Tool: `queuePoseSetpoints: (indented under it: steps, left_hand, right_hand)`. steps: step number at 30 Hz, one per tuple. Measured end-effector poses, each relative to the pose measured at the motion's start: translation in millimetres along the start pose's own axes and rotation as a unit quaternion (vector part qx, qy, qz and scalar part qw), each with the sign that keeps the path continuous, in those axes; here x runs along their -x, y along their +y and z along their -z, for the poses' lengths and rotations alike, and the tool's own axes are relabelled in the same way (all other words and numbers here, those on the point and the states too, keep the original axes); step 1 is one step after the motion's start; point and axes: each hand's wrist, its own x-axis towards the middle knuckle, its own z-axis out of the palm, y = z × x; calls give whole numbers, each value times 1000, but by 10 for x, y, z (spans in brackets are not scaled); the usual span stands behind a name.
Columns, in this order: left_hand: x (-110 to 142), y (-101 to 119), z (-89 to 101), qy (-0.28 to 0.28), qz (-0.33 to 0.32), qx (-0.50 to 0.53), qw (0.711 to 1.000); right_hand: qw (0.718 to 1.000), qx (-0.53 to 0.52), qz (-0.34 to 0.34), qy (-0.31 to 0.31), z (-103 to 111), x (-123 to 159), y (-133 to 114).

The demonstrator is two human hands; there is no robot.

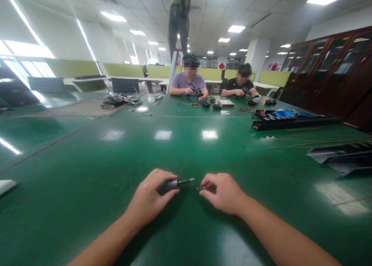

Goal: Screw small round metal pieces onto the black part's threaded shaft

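My left hand (154,196) grips a small metal cylinder with a thin shaft (173,184), possibly a little motor, between thumb and fingers. Its shaft points right, toward my other hand. A short gap to the right, my right hand (223,192) pinches a tiny metal part (200,187) at its fingertips; its exact kind is too small to make out. Both hands are over the near part of the green table (139,153). The shaft and the tiny part are apart.
Two people (188,80) sit across the table handling dark devices, with black boxes (216,106) before them. Another person (178,22) stands on a ladder (173,70) behind. Black channels (293,122) and thin rods (305,144) lie right; electronic parts (122,99) sit far left.
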Motion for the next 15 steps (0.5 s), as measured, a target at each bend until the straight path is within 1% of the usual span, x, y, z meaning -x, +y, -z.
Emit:
queuePoseSetpoints:
  steps: [3,6,9,11,12,14,15]
  left_hand:
    - [10,-33,-11,22,39,-3,999]
    - [-5,-62,-21,46,91,14,995]
    - [-42,-87,-22,47,143,57,987]
    - [-66,-110,-21,41,192,125,973]
    - [-77,-124,-19,43,218,167,961]
    - [-99,-153,-1,57,260,235,935]
    - [-111,-165,20,66,273,250,927]
  right_hand:
    - [1000,-5,-20,7,17,-8,37]
    - [998,-1,-62,30,39,-22,55]
    - [995,8,-96,40,60,-41,41]
    - [993,15,-109,40,72,-53,22]
    - [993,18,-112,38,78,-57,12]
    - [993,22,-110,34,90,-60,-6]
    - [993,23,-106,33,95,-58,-13]
